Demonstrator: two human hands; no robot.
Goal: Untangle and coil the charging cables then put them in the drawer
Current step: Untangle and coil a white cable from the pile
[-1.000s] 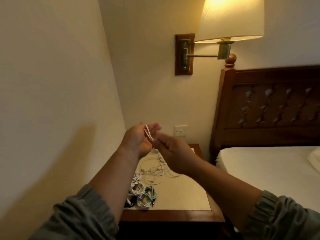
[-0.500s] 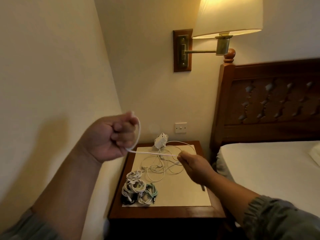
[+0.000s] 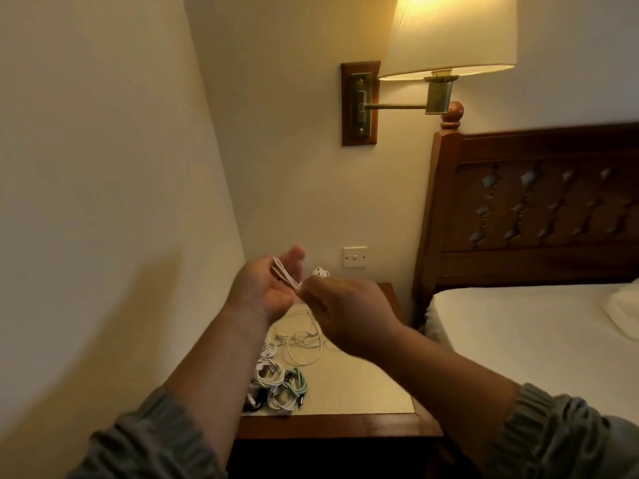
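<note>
- Left hand (image 3: 266, 293) is raised above the desk (image 3: 363, 392), and several loops of the white cable (image 3: 285, 275) are held across it between thumb and fingers.
- The right hand (image 3: 349, 314) is closed in a pinch on the same white cable, just beside the left hand, where the strand leaves the loops.
- Part of the task is judged done: a cluster of coiled cables (image 3: 273, 375), white ones with a teal one touching them, is laid at the desk's near left corner.
- The cable in hand is only partly wound. A loose tangle (image 3: 304, 342) is spread on the desk below the hands, and a charger plug (image 3: 320, 272) is seen just past the fingers. Whether plug and tangle belong to the held cable cannot be told.
- The drawer is not in view, so nothing can be counted as stowed; that whole step is judged outstanding.
- Room to the left is cut short by the wall (image 3: 103, 202), close to the left forearm; the bed (image 3: 518, 340) stands just beside the desk on the right.
- Open space is left above the desk and toward the person; the lamp (image 3: 449, 32) hangs well above.
- The coiled cables lie near the desk's front edge, where they could be swept off by a sleeve.
</note>
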